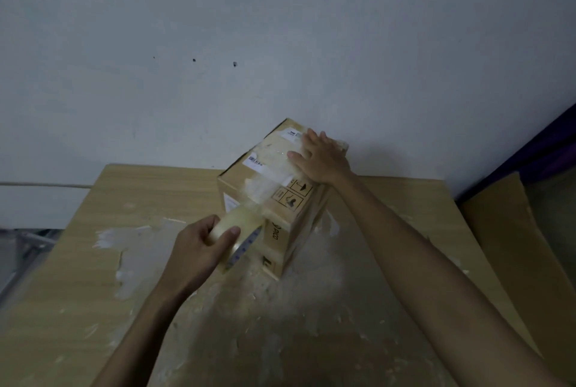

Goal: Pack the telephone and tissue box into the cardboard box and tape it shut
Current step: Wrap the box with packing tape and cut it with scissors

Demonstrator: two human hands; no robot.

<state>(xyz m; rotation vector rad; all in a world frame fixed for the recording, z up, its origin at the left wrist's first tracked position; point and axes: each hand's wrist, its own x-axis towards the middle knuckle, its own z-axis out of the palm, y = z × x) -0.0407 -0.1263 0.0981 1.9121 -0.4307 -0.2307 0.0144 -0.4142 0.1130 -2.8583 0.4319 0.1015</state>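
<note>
Cardboard box (pixel 282 221), seemingly shut, under flat right fingers (pixel 313 140); left fingers (pixel 227 237) clamp tape roll (pixel 242 245).

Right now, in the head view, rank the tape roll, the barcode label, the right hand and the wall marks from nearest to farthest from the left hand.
1. Tape roll: gripped in the left hand.
2. Barcode label: cardboard box top, left side.
3. Right hand: flat on the top's far end.
4. Wall marks: behind, higher up.
</note>
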